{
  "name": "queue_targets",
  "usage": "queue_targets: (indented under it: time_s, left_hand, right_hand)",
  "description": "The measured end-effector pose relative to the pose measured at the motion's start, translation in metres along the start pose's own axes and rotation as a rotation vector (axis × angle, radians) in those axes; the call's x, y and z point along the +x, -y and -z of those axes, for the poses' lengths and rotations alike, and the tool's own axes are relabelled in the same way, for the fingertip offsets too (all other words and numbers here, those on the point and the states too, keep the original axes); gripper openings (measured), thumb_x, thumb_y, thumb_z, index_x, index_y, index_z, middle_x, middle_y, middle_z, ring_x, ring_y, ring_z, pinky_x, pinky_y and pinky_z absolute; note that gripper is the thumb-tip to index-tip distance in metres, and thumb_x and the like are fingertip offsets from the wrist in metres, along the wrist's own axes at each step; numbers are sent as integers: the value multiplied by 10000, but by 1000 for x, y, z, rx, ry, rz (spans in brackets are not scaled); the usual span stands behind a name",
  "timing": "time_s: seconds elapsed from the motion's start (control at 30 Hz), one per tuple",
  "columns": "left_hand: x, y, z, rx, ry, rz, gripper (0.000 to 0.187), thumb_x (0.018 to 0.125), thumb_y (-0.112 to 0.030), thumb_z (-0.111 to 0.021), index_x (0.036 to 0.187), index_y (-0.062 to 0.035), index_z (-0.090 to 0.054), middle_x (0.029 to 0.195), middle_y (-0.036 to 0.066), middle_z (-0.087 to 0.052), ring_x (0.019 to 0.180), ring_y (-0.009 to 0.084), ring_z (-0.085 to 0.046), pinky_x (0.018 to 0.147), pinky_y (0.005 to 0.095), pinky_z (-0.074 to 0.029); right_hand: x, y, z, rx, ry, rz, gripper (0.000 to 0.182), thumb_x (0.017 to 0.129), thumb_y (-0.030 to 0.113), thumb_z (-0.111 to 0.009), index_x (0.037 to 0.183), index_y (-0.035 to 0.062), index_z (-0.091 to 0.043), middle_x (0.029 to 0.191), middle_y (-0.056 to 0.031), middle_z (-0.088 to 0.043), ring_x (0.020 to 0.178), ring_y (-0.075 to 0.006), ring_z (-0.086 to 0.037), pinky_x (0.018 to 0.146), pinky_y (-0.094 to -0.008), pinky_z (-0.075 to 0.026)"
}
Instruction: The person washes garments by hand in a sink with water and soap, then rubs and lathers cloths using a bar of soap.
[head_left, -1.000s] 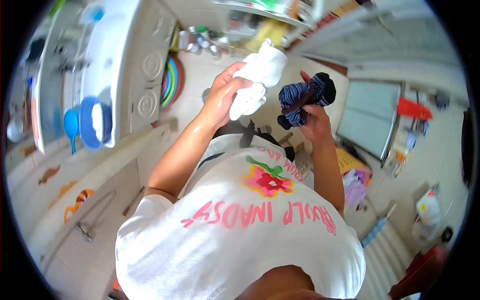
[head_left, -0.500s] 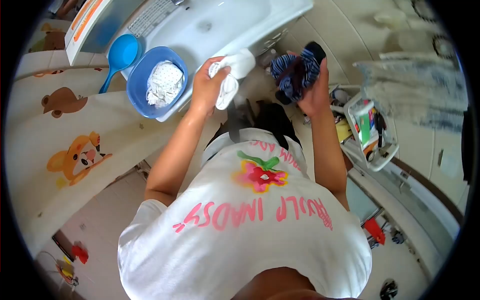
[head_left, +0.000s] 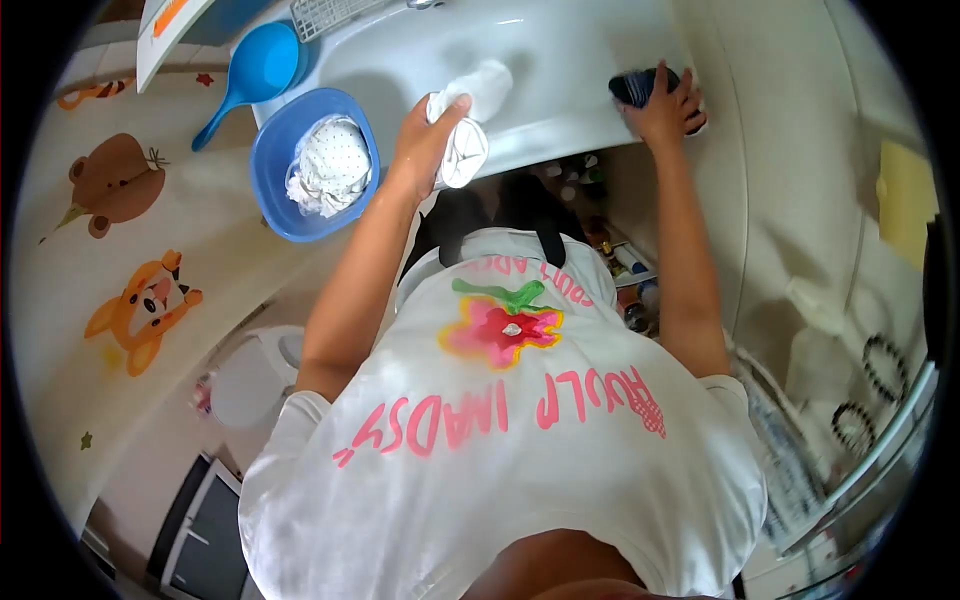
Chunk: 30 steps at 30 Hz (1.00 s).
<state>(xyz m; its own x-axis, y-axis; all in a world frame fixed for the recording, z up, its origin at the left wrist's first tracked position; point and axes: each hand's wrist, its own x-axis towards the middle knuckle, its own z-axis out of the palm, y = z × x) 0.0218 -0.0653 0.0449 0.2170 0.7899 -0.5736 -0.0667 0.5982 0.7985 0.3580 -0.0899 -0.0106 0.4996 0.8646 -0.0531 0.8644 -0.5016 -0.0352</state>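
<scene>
My left hand (head_left: 420,150) is closed around white socks (head_left: 484,92), which stick out past the thumb above the front rim of the white sink (head_left: 570,60). Over at the sink's right corner, my right hand (head_left: 662,118) grips a dark bundle of blue-striped fabric, seemingly socks (head_left: 630,88), with the fingers curled over it. The palm hides part of that bundle. To the left of my left hand stands a blue basin (head_left: 266,170) holding a crumpled white dotted cloth (head_left: 334,160).
A blue water scoop (head_left: 270,62) lies behind the basin on the sink's left ledge, beside a white rack (head_left: 325,12). The tiled wall (head_left: 790,130) rises close on the right. A curtain with cartoon animals (head_left: 130,215) hangs at left.
My right hand has carried the dark striped bundle forward to the sink's right corner and turned palm down. The left hand still holds the white socks. The view has turned, showing more sink.
</scene>
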Motion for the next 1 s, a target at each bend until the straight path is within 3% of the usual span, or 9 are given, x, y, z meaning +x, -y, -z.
queue_targets:
  time_s: [0.03,0.13,0.17,0.27,0.3,0.4,0.63,0.93,1.0]
  left_hand:
    - [5,-3,-3,-5,13,-19,398,873,-245,-704,1149,0,-553,933,71,-644,766,136,-627,658,279,-526]
    - [10,-11,-5,-25,59,-48,507,834,-154,-716,1251,4,-475,1012,104,-634,833,167,-643,678,284,-533]
    - [15,-10,-3,-17,66,-68,512,847,-129,-695,1278,2,-451,1042,119,-631,874,183,-655,683,290,-540]
    - [22,-9,3,-84,136,-27,556,845,-47,-640,1345,-11,-398,1101,149,-627,966,223,-667,713,307,-554]
    - [24,-5,6,-151,191,3,559,843,-40,-634,1349,-13,-397,1103,151,-626,971,228,-667,722,312,-555]
    - [36,7,11,-252,267,92,485,859,-81,-639,1305,-19,-461,1095,118,-630,922,216,-670,742,304,-547]
    - [45,37,36,-35,-37,309,408,907,-291,-653,1206,-24,-577,1068,66,-634,891,137,-623,784,280,-494]
    - [34,39,50,-372,-247,323,380,922,-329,-595,1083,12,-649,959,54,-650,904,126,-571,846,264,-430]
    - [28,37,49,-302,-232,164,347,921,-289,-592,1084,12,-649,983,56,-650,926,129,-572,862,262,-423]
  right_hand:
    - [11,-15,-21,0,93,-6,1083,646,487,-809,1529,258,-225,1596,-187,15,1439,-477,58,1071,-698,37]
    - [9,-7,14,-102,158,169,1058,651,473,-813,1522,252,-254,1602,-162,38,1434,-482,91,1068,-699,45]
    - [2,10,32,-154,97,174,832,733,388,-786,1451,211,-405,1576,-174,-177,1443,-431,-120,1116,-620,-121]
    - [8,29,11,786,249,376,557,825,268,-726,1331,132,-537,1424,-172,-460,1309,-336,-435,1066,-440,-346]
    - [2,53,5,997,372,367,401,884,183,-663,1256,64,-574,1240,-122,-611,1084,-241,-604,930,-301,-452]
    - [-7,112,-30,1459,827,221,356,923,125,-545,1267,33,-552,1181,-53,-597,1053,-160,-588,879,-307,-491]
    - [55,206,-164,541,672,417,471,841,179,-556,1302,89,-520,1259,-236,-559,1122,-421,-558,971,-451,-464]
    - [81,249,-268,2,596,685,476,829,230,-551,1270,53,-551,1312,-226,-536,1166,-435,-529,975,-484,-452]
    - [78,245,-240,365,721,611,464,859,281,-560,1242,20,-564,1284,-196,-567,1138,-376,-564,942,-462,-473]
